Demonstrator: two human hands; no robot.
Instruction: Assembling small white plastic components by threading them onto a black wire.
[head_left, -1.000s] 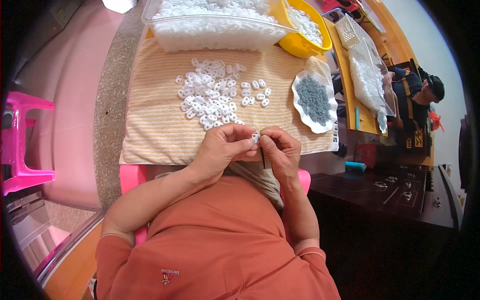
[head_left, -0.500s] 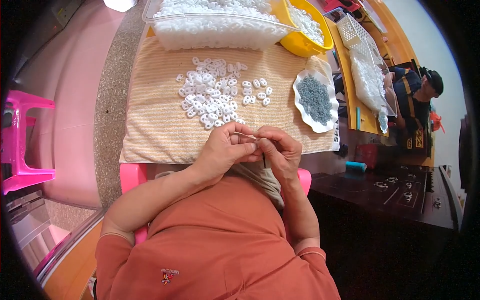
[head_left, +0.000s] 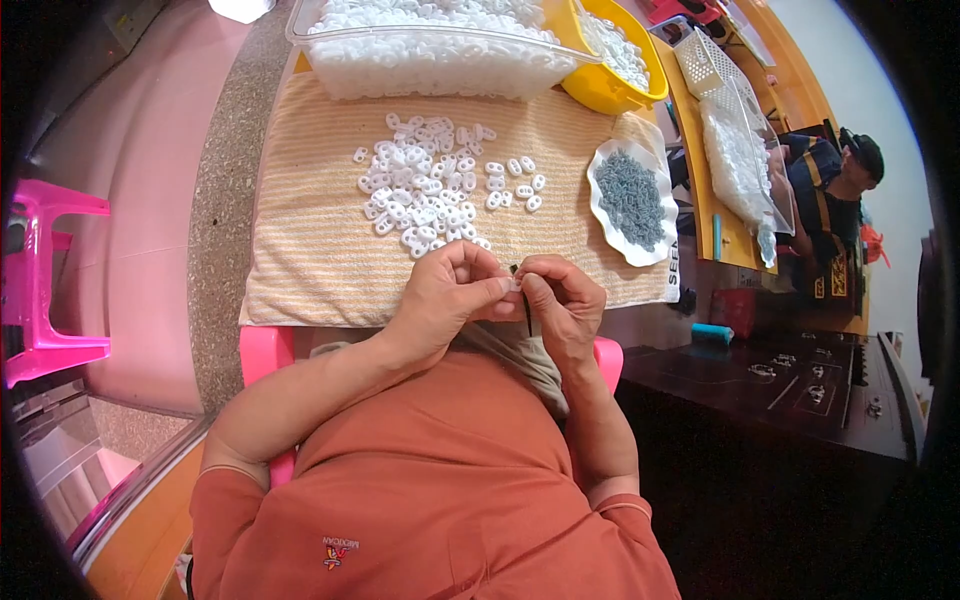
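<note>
– can you see which step they're on?

– close fitting work, i'd judge. the left hand (head_left: pixel 450 287) has thumb and forefinger closed on a small white piece (head_left: pixel 516 284), held just past the towel's near edge, in front of the body. fingertips cover most of it.

– and the right hand (head_left: pixel 563 300)?

– pinched too, right up against the left one. its fingers seem closed on a thin dark tool (head_left: pixel 529 318) that points down below them. whether they also grip the piece, i can't tell.

– what would the next move call for?

– a steady left pinch, i'd say, and small, careful pressure from the right. the piece could easily slip.

– anything different from half a second ago?

– the fingertips bunched over the piece then; now there's a sliver of it showing, with a dark tip above, and more of the tool in view. the heap of white two-holed pieces (head_left: pixel 420 190) on the striped towel (head_left: pixel 300 270) lies as it was, as do the little group of white pieces (head_left: pixel 515 186) beside it and the grey bits (head_left: pixel 630 200) in the scalloped white dish (head_left: pixel 603 218).
</note>
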